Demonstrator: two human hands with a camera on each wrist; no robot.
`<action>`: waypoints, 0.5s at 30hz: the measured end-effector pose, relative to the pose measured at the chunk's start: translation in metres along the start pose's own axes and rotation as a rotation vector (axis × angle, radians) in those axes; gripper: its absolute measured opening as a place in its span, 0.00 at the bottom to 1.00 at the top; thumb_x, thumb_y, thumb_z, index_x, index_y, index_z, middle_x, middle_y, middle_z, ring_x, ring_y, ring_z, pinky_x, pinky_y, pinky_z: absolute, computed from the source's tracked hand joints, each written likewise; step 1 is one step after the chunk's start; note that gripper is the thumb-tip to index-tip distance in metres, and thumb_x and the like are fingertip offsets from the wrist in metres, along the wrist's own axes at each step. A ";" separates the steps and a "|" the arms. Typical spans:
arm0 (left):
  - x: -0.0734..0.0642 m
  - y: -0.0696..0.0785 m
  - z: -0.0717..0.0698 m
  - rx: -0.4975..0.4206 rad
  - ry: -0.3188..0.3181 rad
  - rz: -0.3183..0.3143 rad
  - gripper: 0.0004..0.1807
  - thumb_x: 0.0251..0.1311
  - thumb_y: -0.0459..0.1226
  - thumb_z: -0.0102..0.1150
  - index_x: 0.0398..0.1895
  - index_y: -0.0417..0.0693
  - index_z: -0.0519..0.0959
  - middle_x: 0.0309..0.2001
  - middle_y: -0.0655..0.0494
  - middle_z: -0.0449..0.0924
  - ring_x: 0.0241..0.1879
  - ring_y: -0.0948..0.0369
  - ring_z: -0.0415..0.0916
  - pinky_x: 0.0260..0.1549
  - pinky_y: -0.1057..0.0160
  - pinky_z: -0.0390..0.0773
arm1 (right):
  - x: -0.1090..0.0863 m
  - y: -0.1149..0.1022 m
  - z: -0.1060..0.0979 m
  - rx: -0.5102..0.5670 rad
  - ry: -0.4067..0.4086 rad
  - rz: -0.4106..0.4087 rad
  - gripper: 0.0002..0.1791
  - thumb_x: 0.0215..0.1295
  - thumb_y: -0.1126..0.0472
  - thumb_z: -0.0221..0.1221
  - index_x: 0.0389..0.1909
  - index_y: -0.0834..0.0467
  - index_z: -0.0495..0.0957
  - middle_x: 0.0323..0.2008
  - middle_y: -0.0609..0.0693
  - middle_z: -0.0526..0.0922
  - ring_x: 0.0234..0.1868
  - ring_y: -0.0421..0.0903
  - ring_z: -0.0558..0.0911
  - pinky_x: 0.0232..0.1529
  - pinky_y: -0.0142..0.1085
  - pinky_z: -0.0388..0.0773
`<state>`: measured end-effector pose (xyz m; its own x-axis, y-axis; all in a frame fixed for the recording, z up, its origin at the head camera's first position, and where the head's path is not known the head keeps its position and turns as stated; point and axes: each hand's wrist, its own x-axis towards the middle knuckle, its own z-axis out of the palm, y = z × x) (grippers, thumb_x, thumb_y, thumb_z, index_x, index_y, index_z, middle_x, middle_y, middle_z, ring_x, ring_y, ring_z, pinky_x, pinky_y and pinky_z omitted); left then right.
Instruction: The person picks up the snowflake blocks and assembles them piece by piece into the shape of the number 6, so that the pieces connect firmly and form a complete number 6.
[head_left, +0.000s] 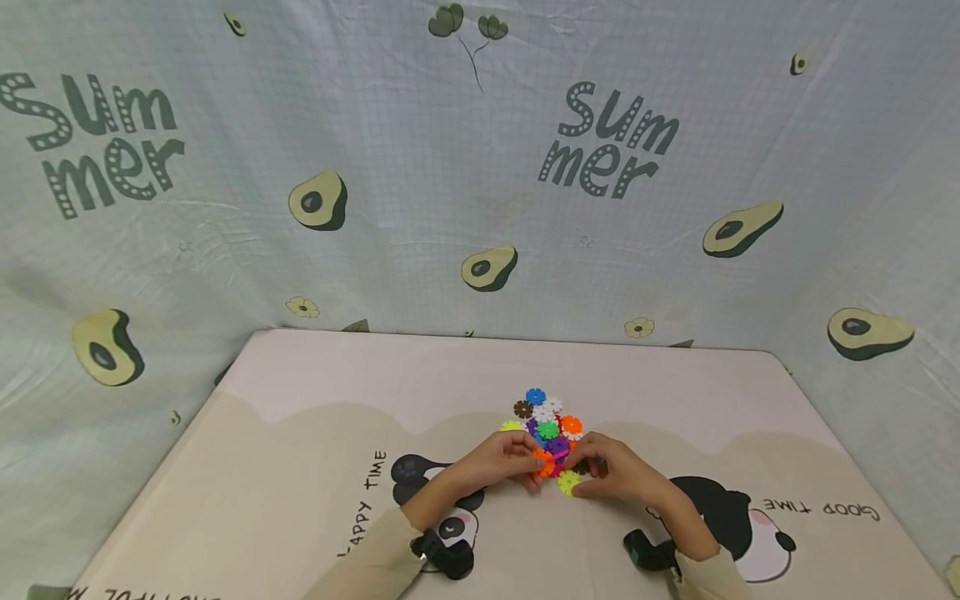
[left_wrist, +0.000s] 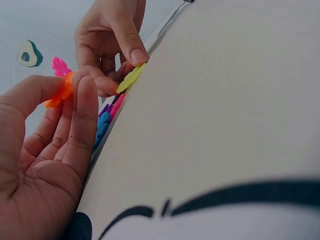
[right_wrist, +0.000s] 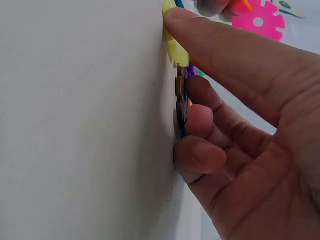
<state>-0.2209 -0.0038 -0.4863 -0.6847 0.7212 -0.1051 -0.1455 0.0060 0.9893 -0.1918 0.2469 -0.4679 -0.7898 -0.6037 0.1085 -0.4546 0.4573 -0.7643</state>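
Note:
My left hand (head_left: 501, 457) pinches an orange notched flower-shaped disc (left_wrist: 64, 94) between thumb and fingertips. A pink notched disc (right_wrist: 272, 20) is joined to it, standing at an angle. To its right, my right hand (head_left: 621, 473) has its thumb and a finger at a yellow notched disc (head_left: 567, 482), which tilts between them just at the tabletop. A brown disc (right_wrist: 180, 92) lies under the curled fingers of that hand. Beyond both hands is a loose pile with a green disc (head_left: 548, 430), a blue disc (head_left: 536, 397) and an orange disc (head_left: 572, 425).
The table (head_left: 300, 383) wears a beige cloth printed with pandas and words. Behind it hangs a pale curtain (head_left: 405, 167) with avocado prints. Another yellow disc (head_left: 512, 426) sits at the pile's left side, near my left hand. Each wrist carries a dark strapped-on device.

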 end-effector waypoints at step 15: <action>0.001 -0.001 0.002 0.045 0.016 0.010 0.06 0.68 0.31 0.55 0.42 0.34 0.73 0.29 0.49 0.82 0.24 0.63 0.78 0.32 0.68 0.81 | 0.001 -0.005 -0.003 0.090 0.025 0.091 0.05 0.61 0.66 0.65 0.36 0.61 0.79 0.31 0.49 0.80 0.31 0.37 0.76 0.32 0.29 0.76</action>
<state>-0.2200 -0.0023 -0.4872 -0.6976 0.7099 -0.0964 -0.1067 0.0302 0.9938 -0.1914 0.2464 -0.4622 -0.8366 -0.5455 0.0508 -0.3427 0.4488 -0.8253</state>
